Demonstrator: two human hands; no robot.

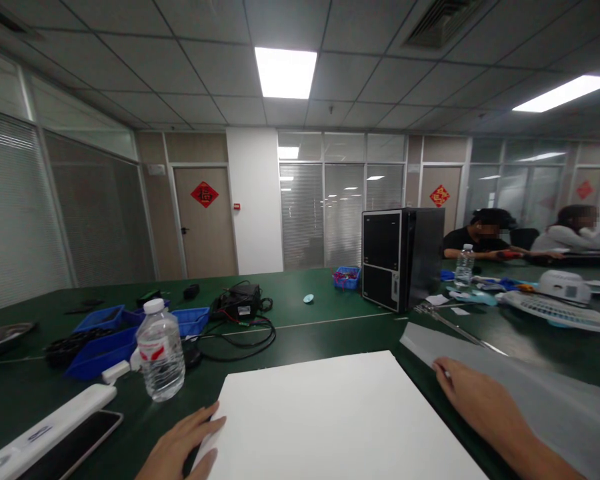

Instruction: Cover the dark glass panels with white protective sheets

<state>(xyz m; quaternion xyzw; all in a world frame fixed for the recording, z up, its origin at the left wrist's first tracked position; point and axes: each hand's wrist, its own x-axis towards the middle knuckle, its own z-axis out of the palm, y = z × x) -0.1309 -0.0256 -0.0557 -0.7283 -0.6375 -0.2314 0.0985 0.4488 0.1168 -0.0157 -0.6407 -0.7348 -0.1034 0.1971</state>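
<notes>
A large white sheet [325, 413] lies on the green table in front of me. At its left edge is my left hand [187, 437], open, with fingers apart and their tips touching the sheet. Something dark shows in part under that hand. To the right, a greyish translucent sheet [540, 393] lies at a slant. My right hand [480, 400] is closed at the near edge of this sheet, its fingers curled and pressed together on it; the fingertips are partly hidden.
A water bottle [161, 350], phone [75, 443] and long white device [47, 430] stand left. Behind are blue trays [103, 350] and a power adapter [243, 300] with cables. A black computer tower [403, 260] stands ahead. Two people sit far right beyond a white appliance [563, 297].
</notes>
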